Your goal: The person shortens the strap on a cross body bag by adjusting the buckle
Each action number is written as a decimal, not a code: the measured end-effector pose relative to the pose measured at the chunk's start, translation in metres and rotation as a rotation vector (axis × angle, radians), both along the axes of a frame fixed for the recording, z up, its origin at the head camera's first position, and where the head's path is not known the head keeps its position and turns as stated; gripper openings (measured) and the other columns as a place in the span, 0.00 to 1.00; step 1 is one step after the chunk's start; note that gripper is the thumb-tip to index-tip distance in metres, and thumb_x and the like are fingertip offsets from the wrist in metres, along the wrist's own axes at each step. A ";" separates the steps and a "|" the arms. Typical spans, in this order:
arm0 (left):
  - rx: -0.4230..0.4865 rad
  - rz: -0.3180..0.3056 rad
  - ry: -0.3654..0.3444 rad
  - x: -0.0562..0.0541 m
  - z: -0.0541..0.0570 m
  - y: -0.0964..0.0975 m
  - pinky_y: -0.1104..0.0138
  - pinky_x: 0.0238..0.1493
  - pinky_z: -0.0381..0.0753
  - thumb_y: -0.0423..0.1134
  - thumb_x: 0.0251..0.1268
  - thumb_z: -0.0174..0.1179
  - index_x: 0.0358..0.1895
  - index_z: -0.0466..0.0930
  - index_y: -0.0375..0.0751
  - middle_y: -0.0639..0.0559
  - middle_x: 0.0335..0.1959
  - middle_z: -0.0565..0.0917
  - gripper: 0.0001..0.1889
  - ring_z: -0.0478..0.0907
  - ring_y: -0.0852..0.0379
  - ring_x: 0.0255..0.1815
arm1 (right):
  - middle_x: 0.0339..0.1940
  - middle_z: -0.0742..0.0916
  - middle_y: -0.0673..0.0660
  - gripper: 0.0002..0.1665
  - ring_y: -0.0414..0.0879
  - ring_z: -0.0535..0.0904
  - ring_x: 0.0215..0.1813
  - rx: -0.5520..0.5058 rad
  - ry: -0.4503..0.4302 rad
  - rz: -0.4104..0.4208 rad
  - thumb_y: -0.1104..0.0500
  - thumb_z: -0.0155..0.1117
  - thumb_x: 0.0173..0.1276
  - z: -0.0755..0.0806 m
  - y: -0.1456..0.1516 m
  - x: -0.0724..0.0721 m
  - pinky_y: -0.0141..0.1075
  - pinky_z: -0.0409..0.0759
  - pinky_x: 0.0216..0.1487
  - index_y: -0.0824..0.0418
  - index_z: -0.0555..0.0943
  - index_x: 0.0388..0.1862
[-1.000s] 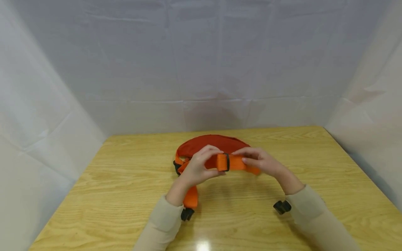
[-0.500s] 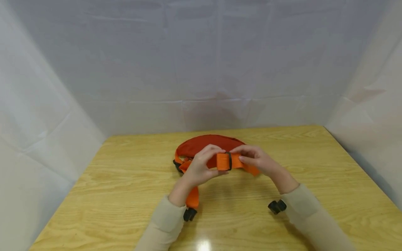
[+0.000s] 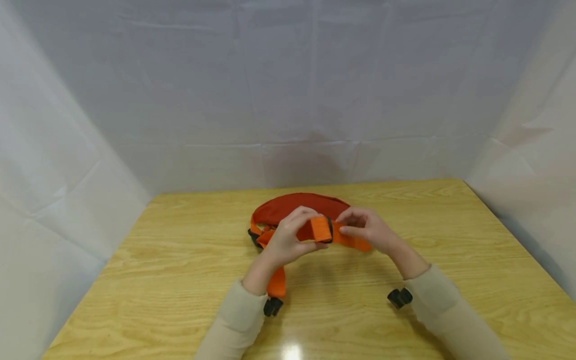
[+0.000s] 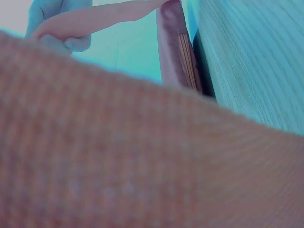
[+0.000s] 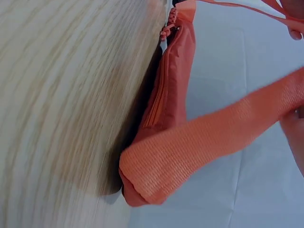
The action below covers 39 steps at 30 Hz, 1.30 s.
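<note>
A red-orange waist bag [image 3: 299,205] lies on the wooden table [image 3: 180,280], its pouch behind my hands. I hold its orange strap [image 3: 320,229] raised a little above the table. My left hand [image 3: 315,229] pinches the strap just left of the black slider [image 3: 330,230]. My right hand [image 3: 343,225] pinches it just right of the slider. The strap's two black buckle ends lie loose: one [image 3: 272,306] by my left wrist, the other [image 3: 399,297] by my right sleeve. In the right wrist view the strap [image 5: 213,142] crosses in front of the bag [image 5: 166,104].
White cloth walls [image 3: 288,100] close in the table on the back and both sides. The left wrist view is mostly covered by a blurred close surface, with only the bag's edge [image 4: 175,47] and the table [image 4: 256,57] showing.
My right hand has slid left along the strap towards the slider, which has tilted. The right buckle end has shifted slightly on the table. The bag stays put.
</note>
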<state>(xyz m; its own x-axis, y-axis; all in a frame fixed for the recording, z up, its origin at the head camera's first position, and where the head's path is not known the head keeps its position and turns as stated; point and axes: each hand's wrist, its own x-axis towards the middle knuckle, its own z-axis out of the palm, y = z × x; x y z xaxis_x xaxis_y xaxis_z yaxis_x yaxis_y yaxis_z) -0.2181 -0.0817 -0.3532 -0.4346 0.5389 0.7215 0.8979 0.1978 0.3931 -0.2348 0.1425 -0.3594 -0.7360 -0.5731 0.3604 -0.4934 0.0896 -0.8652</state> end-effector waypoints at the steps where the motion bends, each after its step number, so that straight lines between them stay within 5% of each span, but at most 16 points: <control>1: 0.000 -0.004 0.000 0.000 0.000 0.000 0.66 0.48 0.71 0.32 0.39 0.71 0.46 0.73 0.33 0.46 0.41 0.73 0.26 0.71 0.55 0.44 | 0.36 0.81 0.53 0.13 0.42 0.77 0.35 0.016 0.010 0.004 0.64 0.58 0.61 0.000 0.001 0.000 0.34 0.76 0.35 0.73 0.75 0.42; 9: 0.007 -0.012 0.004 0.000 -0.001 -0.001 0.66 0.48 0.71 0.32 0.39 0.71 0.47 0.73 0.33 0.46 0.41 0.73 0.26 0.71 0.55 0.44 | 0.50 0.74 0.73 0.25 0.43 0.76 0.47 0.048 -0.080 0.185 0.67 0.57 0.61 -0.003 0.010 -0.004 0.37 0.75 0.44 0.79 0.67 0.55; 20: 0.006 -0.030 0.005 -0.001 -0.002 -0.001 0.66 0.48 0.71 0.32 0.37 0.71 0.45 0.73 0.32 0.46 0.41 0.74 0.26 0.72 0.54 0.43 | 0.38 0.82 0.49 0.18 0.44 0.78 0.36 0.024 -0.080 0.075 0.66 0.58 0.61 0.001 0.011 -0.002 0.36 0.77 0.36 0.77 0.73 0.47; 28: -0.006 -0.036 0.004 0.000 -0.003 0.000 0.66 0.48 0.71 0.31 0.38 0.71 0.44 0.74 0.33 0.46 0.40 0.74 0.24 0.72 0.55 0.43 | 0.33 0.81 0.51 0.15 0.43 0.77 0.32 -0.002 -0.038 0.062 0.67 0.60 0.59 0.005 0.004 -0.001 0.33 0.76 0.33 0.76 0.74 0.42; 39: -0.005 -0.023 -0.020 0.001 -0.001 0.000 0.67 0.47 0.71 0.32 0.39 0.71 0.45 0.74 0.34 0.46 0.41 0.74 0.24 0.72 0.54 0.43 | 0.31 0.82 0.55 0.16 0.43 0.77 0.31 -0.059 -0.139 0.016 0.64 0.63 0.58 0.007 -0.005 0.001 0.34 0.76 0.32 0.77 0.74 0.39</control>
<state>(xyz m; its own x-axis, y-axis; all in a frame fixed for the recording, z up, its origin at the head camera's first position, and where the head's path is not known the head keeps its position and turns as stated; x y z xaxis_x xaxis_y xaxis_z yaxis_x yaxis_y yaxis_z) -0.2168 -0.0819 -0.3546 -0.4369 0.5525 0.7099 0.8940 0.1794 0.4105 -0.2338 0.1380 -0.3527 -0.7718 -0.5663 0.2891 -0.3695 0.0293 -0.9288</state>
